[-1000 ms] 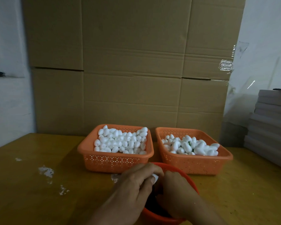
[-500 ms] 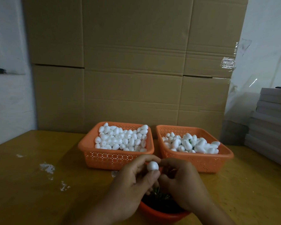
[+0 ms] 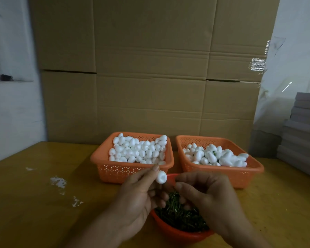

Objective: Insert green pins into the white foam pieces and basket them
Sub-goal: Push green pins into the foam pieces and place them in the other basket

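I watched both hands work over the red bowl at the near edge of the bench. The left hand pinched one white foam piece between thumb and fingertips, holding it up in front of the left basket. Half a second before, that foam piece had sat lower and closer to the right hand, with the two hands almost touching; now they had drawn a little apart and the piece stood clear above the bowl's far rim. A second before, both hands had been down in the bowl, covering most of it.

The right hand hung over the bowl with its fingers curled inward, thumb and forefinger brought together. I could not tell whether a pin was caught between them. With the hands lifted, the green pins in the bowl showed as a dark tangled heap, more of it visible than earlier.

The left basket was still heaped with plain white foam pieces. The right basket stood just beside it and held a looser pile of foam pieces with a fleck of green among them. Neither basket had shifted. Behind them stood the cardboard boxes.
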Available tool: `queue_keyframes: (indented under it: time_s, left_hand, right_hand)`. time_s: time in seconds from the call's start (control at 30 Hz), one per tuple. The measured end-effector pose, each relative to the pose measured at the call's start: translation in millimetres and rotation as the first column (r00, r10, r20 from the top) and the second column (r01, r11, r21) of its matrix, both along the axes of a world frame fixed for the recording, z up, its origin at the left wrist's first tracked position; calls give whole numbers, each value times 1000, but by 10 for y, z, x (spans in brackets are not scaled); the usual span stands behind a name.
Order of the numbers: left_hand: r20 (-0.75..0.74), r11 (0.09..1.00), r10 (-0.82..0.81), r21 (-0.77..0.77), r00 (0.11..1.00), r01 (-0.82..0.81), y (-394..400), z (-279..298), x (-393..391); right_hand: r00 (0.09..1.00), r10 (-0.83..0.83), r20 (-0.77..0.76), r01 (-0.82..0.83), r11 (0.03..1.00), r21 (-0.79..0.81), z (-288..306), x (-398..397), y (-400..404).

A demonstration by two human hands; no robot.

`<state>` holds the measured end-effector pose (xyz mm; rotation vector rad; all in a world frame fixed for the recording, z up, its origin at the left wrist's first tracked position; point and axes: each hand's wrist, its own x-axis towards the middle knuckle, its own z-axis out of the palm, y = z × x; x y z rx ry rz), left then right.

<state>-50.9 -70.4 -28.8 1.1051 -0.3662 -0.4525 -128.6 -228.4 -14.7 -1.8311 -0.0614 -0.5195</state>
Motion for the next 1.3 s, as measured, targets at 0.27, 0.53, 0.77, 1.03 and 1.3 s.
queue_keyframes:
  time_s: [0.27, 0.53, 0.77, 1.03, 1.3]
  left_hand:
    - [15, 997, 22, 75, 1000, -23, 2, -24, 13]
    - [121, 992, 14, 121, 993, -29, -9, -59, 3]
    - [256, 984, 33, 161, 966, -76, -6, -68, -2]
    - [296, 981, 48, 165, 954, -101, 7, -97, 25]
    - [347, 985, 67, 128, 935, -118, -8, -104, 27]
  right_hand:
    - [994, 11, 104, -5, 998, -55, -52, -10, 140]
    - [992, -47, 120, 53, 998, -44, -83, 5, 145]
    - [997, -40, 66, 49, 990, -130, -86, -5, 125]
    - [998, -68, -15, 66, 991, -115, -84, -2, 111]
    - [996, -65, -57, 57, 991, -120, -107, 3, 117]
